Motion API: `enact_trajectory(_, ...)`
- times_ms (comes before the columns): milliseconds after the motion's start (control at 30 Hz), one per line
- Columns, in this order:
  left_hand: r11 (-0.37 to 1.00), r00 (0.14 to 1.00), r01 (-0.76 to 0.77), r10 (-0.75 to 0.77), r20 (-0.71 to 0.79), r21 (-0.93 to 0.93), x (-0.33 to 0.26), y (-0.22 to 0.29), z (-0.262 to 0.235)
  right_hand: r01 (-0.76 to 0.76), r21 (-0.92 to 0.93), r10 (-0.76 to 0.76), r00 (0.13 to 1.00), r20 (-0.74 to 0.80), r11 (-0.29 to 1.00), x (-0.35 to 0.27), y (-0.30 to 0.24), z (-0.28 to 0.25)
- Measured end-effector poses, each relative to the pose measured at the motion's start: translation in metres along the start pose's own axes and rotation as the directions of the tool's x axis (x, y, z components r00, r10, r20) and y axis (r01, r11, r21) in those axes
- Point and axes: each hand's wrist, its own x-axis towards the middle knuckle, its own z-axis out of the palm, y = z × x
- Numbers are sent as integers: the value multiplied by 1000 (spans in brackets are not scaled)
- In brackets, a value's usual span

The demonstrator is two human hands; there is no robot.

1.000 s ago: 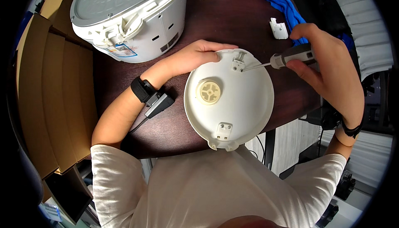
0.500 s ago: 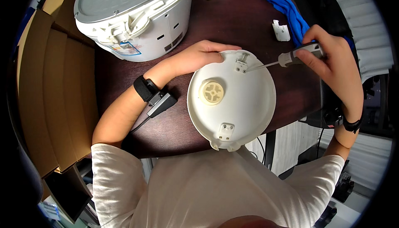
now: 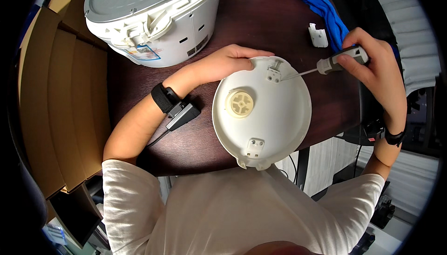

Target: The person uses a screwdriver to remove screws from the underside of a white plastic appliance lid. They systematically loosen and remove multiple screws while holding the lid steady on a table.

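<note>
A white round plastic cover (image 3: 279, 115) lies with its hollow side up at the table's near edge. My left hand (image 3: 234, 63) is closed on its far left rim, the thumb inside and the fingers along the outer edge. My right hand (image 3: 370, 59) grips the grey handle of a screwdriver (image 3: 328, 65), held at a low slant. Its tip is beside a small metal bracket (image 3: 274, 75) with two screws near the cover's far rim. A second bracket (image 3: 255, 147) sits near the close rim. A cream round knob-like part (image 3: 239, 104) stands inside, left of centre.
A large white appliance (image 3: 181, 36) with a grey top stands at the far left. Right of it lie a small white plastic piece (image 3: 318, 36) and a blue cloth (image 3: 321, 10). Cardboard (image 3: 60, 101) flanks the left side. A black device (image 3: 184, 117) is at my left wrist.
The whole scene has shifted slightly to the right in the picture. More of the screwdriver handle shows in my right hand. The tip stays beside the far bracket and my left hand keeps its hold.
</note>
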Motion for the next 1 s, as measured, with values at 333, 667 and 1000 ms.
enact_trajectory(333,1000,1000,2,-2,-10,7,0,0,1,36,2,-36,999,10,999,-4,-8,0)
enact_trajectory(667,1000,1000,-2,2,2,-17,1,-1,0,35,-74,-21,983,182,997,27,24,-11)
enact_trajectory(1000,1000,1000,15,-15,-7,-15,0,1,1,100,-93,-74,965,252,991,60,51,0)
